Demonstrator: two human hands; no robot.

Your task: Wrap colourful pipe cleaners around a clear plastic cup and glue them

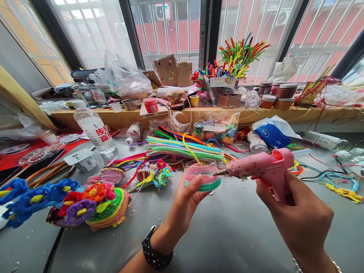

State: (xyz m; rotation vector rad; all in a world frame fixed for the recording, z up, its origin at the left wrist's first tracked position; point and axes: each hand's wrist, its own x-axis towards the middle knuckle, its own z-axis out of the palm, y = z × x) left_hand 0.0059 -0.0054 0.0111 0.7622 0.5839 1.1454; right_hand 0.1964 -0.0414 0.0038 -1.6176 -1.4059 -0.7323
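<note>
Left hand (182, 204) pinches a clear cup (205, 177) banded pink and green; right hand (304, 212) grips a pink glue gun (263, 167). Cluttered grey table (233, 235); barred windows (167, 26) on the far side.

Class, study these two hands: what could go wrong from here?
The pink glue gun has its nozzle close to the thumb of the left hand; if hot, it might cause a burn. The clear cup with pink and green bands is held by that hand alone, so a nudge could tilt it.
</note>
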